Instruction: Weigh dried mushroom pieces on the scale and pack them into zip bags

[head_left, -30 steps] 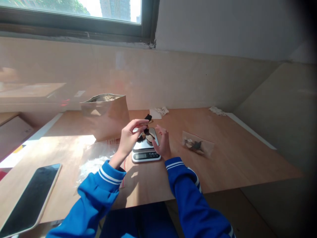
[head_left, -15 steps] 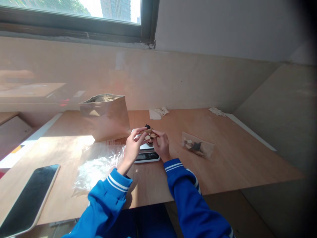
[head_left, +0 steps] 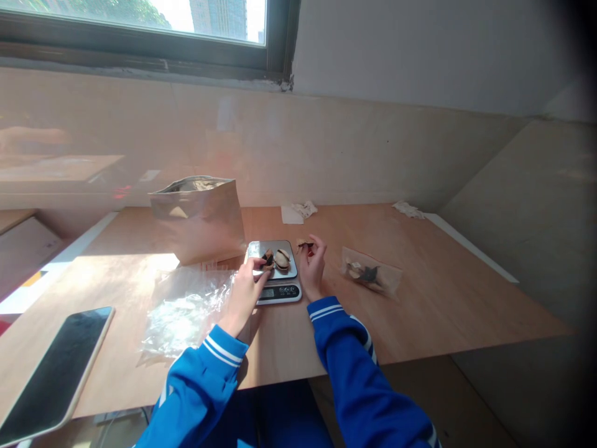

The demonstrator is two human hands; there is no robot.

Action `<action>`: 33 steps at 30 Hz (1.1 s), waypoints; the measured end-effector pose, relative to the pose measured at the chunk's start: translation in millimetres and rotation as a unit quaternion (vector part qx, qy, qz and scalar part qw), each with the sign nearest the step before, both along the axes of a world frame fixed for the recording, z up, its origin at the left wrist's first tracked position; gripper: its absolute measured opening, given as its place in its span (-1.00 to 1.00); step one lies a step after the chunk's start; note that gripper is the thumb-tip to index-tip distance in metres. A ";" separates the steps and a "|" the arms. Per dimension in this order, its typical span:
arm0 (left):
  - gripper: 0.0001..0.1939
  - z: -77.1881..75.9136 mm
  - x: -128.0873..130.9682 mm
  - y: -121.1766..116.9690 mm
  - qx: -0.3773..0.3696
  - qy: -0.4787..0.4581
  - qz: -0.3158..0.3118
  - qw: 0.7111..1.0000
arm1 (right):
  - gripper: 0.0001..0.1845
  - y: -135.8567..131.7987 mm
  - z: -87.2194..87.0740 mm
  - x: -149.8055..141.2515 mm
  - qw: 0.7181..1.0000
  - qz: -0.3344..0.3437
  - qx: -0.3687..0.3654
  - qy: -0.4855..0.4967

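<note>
A small kitchen scale (head_left: 278, 292) with a shiny plate and a lit display stands in front of me. On its plate lies a pale, rounded dried piece (head_left: 282, 261), like a dried mushroom. Beside it, my left hand (head_left: 247, 283) pinches a brown-and-black dried piece (head_left: 267, 259) at the left part of the plate; whether that piece rests on the plate I cannot tell. Just right of the scale, my right hand (head_left: 312, 267) is raised, its fingers closed on a brown dried piece (head_left: 304, 244), partly hidden by them.
A tall open foil pouch (head_left: 200, 218) stands behind left. Nearer lies a clear plastic bag (head_left: 181, 311), with a phone (head_left: 58, 370) at the left edge. To the right lies a small clear bag (head_left: 370, 274) holding dark dried pieces. Crumpled tissue (head_left: 305, 210) lies by the wall.
My hands were together above the scale, holding dried pieces; now they are apart. The left has lowered to the plate, the right has moved off to the right with a piece. The plate is exposed.
</note>
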State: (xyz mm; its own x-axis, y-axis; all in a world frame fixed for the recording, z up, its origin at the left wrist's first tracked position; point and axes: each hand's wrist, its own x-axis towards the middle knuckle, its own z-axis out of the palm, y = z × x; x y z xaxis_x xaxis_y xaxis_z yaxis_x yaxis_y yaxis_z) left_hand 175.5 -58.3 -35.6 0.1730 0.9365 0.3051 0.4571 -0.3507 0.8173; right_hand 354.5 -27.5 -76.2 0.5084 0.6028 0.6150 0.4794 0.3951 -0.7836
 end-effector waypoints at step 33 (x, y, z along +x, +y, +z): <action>-0.74 125.0 -70.9 50.5 0.293 0.115 0.228 0.921 | -0.82 11.6 -2.6 9.4 0.993 0.001 -0.022 -0.119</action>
